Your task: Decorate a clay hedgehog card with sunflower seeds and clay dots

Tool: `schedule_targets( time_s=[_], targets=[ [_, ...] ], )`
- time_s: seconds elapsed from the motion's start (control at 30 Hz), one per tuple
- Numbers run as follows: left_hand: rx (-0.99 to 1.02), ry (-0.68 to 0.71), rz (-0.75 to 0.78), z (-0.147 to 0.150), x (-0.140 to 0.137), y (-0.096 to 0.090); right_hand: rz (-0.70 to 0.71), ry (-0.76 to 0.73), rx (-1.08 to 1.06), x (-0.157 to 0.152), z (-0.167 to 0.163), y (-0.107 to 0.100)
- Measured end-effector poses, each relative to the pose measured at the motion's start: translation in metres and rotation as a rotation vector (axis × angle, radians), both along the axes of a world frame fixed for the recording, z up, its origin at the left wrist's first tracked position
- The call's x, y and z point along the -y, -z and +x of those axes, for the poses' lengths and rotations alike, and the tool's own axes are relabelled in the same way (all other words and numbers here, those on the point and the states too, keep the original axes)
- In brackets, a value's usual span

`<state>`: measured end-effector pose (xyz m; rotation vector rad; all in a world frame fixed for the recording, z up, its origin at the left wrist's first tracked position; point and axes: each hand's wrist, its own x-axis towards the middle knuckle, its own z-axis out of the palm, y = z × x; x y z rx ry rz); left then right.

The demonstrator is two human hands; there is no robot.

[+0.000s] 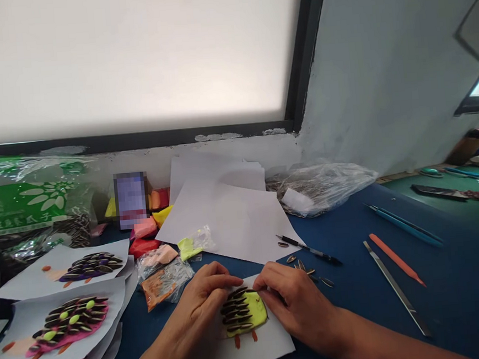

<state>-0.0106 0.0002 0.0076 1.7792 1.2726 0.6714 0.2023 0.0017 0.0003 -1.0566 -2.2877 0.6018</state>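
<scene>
A yellow-green clay body (258, 309) lies on a white sheet of paper (273, 348) in front of me. Rows of dark striped sunflower seeds (236, 312) stick out of its left part, and two short brown clay legs (237, 342) show below it. My left hand (205, 298) rests at the upper left of the clay, its index finger stretched along the top seeds and its thumb apart. At the clay's upper right edge, my right hand (288, 297) is closed in a pinch on a sunflower seed, mostly hidden by the fingers.
Loose sunflower seeds (311, 270) and a black pen (311, 248) lie beyond my right hand. Farther right are an orange clay tool (397, 259), a metal blade (397, 289) and blue tweezers (404, 224). Finished hedgehog pictures (68, 325) overlap at left, near clay packets (160, 285).
</scene>
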Motion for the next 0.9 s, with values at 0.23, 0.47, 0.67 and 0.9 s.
schedule_targets(
  time_s=[0.23,0.47,0.67,0.9],
  targets=[
    [-0.001,-0.001,0.01,0.0017,-0.0014,0.0017,0.0,0.004,0.016,-0.0001,0.0004,0.0009],
    [-0.01,-0.005,0.013,0.0019,-0.0011,0.001,0.022,-0.001,0.073,0.0004,-0.0018,0.0008],
    [-0.018,0.004,0.027,0.0011,-0.0007,0.0015,0.055,-0.01,0.11,-0.001,-0.0032,-0.0003],
    [-0.017,0.003,0.043,0.0013,-0.0019,0.0037,0.128,-0.007,0.222,-0.0019,-0.0046,0.0043]
  ],
)
